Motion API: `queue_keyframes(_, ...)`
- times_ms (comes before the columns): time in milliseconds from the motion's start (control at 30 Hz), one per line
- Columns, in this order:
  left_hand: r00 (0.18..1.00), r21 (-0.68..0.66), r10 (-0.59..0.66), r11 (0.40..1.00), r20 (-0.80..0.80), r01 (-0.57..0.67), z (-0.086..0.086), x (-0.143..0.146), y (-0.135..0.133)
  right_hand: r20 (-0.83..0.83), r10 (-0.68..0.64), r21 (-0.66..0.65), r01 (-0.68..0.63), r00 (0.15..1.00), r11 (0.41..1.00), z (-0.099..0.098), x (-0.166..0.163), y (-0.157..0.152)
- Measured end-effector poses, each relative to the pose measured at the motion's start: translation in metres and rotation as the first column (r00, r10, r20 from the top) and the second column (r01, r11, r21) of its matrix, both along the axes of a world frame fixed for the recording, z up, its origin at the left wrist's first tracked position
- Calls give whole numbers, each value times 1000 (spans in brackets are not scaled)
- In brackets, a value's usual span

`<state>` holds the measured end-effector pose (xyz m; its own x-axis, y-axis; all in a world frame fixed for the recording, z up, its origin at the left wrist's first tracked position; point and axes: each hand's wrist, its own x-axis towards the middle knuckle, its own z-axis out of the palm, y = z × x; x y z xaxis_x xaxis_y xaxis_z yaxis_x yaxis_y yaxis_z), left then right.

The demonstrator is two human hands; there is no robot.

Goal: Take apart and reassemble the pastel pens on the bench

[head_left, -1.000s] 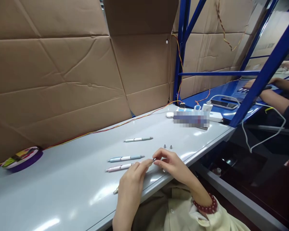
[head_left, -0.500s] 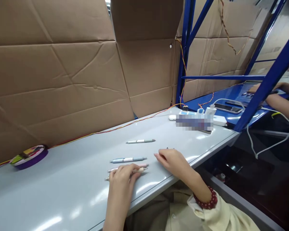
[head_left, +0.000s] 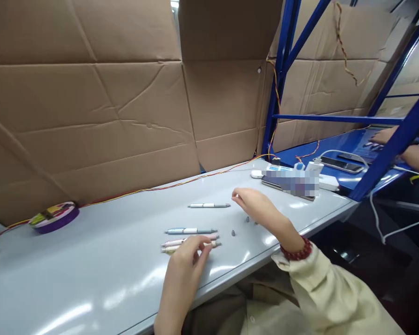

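Observation:
A white-and-grey pen (head_left: 208, 205) lies farthest back in a row of pens. Nearer are a light-blue pen (head_left: 190, 231), a pink pen (head_left: 172, 242) and a cream pen (head_left: 168, 250), all roughly parallel. My left hand (head_left: 188, 260) curves over the pink and cream pens, thumb apart from the fingers, hiding their middles. Just off the right end of the white-and-grey pen is my right hand (head_left: 253, 204), its fingertips drawn together; whether anything is in them is hidden. Small dark pen tips (head_left: 233, 233) lie on the table below it.
A purple-rimmed roll (head_left: 56, 217) sits at the back left of the grey table (head_left: 108, 260). A phone (head_left: 282, 186), plugs and a white charger (head_left: 314, 166) lie at the back right. Cardboard (head_left: 91, 102) walls the rear. Beyond a blue frame, another person's arm (head_left: 415, 153) shows.
My right hand has moved up and back towards the white-and-grey pen, uncovering the small tips. My left hand has loosened over the cream pen. The camera view has shifted slightly.

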<state>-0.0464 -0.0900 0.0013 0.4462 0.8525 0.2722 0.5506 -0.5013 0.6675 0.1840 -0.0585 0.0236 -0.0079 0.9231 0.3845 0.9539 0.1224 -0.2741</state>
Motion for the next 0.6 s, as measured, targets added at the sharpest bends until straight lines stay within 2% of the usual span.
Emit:
queue_keyframes(100, 999, -83, -23, 996, -48, 19, 1, 1, -1, -9, 76, -38, -76, 997, 996, -3, 5, 29)
queue_keyframes(267, 996, 6, -62, 998, -63, 62, -3, -1, 1, -78, 152, -45, -156, 985, 987, -10, 4, 50)
queue_keyframes(400, 995, 45, -38, 998, -96, 43, -4, -2, 3, -181, 148, 85, -134, 972, 987, 2, 7, 33)
queue_keyframes(467, 998, 111, -15, 994, -61, 22, -4, -1, 2, -248, 122, 165, -82, 961, 983, 8, 9, 15)
queue_keyframes(533, 999, 243, 14, 970, 34, -22, -3, -1, 1, -311, 87, 227, -15, 946, 974, 9, 8, -6)
queue_keyframes(600, 984, 413, 20, 906, 177, -93, -2, -1, -2, -364, 66, 266, 35, 929, 963, 4, 0, -28)
